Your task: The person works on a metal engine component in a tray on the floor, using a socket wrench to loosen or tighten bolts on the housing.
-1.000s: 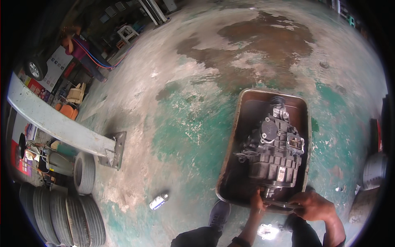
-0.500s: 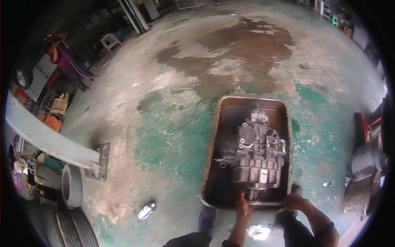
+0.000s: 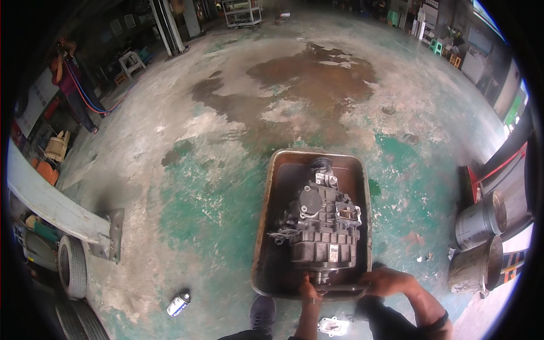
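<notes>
A: Layout, biggest first?
B: We note a worn green-and-grey floor (image 3: 209, 221) with a wide dark stain. On it, just in front of us, sits a rusty tray (image 3: 274, 195).
A: Our main piece?
B: The gearbox (image 3: 324, 241) lies lengthwise inside the tray, its short shaft (image 3: 321, 277) toward us.
A: Hands?
B: The right hand (image 3: 387, 281) looks closed around the right end of a slim bar (image 3: 342, 288), over the tray's near rim. The left hand (image 3: 309, 289) is beside the shaft, at the bar's other end; its fingers are partly hidden, so we cannot tell whether it grips.
A: Smaller items?
B: A spray can (image 3: 178, 304) on the floor, left of the tray. A bright flat plate (image 3: 333, 326), on our side of the tray.
A: Step in hand?
B: We judge it two-handed bar work at the gearbox's shaft end. Whether bar meets shaft, we cannot tell.
A: Next move?
B: In our reading, it calls for a steady left hand by the shaft and enough clearance to turn the bar without catching the rim.
</notes>
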Demonstrator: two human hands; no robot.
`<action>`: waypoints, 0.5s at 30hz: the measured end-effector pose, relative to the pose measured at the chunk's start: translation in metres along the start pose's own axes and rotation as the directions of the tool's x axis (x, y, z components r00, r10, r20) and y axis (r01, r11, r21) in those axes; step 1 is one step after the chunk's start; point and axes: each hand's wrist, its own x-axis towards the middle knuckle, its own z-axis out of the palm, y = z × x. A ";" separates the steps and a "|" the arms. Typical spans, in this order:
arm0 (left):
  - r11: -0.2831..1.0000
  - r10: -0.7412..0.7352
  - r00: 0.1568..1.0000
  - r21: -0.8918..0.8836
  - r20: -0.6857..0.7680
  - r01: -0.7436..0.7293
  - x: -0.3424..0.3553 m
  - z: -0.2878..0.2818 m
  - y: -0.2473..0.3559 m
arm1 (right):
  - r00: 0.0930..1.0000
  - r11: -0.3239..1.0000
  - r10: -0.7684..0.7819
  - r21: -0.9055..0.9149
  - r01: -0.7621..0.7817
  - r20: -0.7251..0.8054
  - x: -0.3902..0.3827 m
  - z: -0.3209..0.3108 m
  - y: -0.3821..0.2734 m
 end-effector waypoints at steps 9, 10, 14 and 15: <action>0.987 -0.038 0.996 -0.152 0.081 0.050 -0.010 0.009 0.007 | 0.903 0.928 -0.355 0.027 0.372 -0.242 0.002 0.009 -0.033; 0.987 -0.028 0.997 -0.154 0.074 0.039 -0.011 0.011 0.007 | 0.904 0.925 -0.360 0.035 0.378 -0.229 0.003 0.010 -0.028; 0.977 0.001 0.997 -0.214 0.071 0.014 0.005 -0.004 0.000 | 0.992 0.991 -0.127 0.031 0.127 0.011 0.009 0.003 -0.022; 0.995 0.017 0.998 -0.100 0.066 -0.010 0.023 -0.017 -0.008 | 0.993 0.984 -0.085 -0.152 0.097 0.081 0.017 0.014 0.000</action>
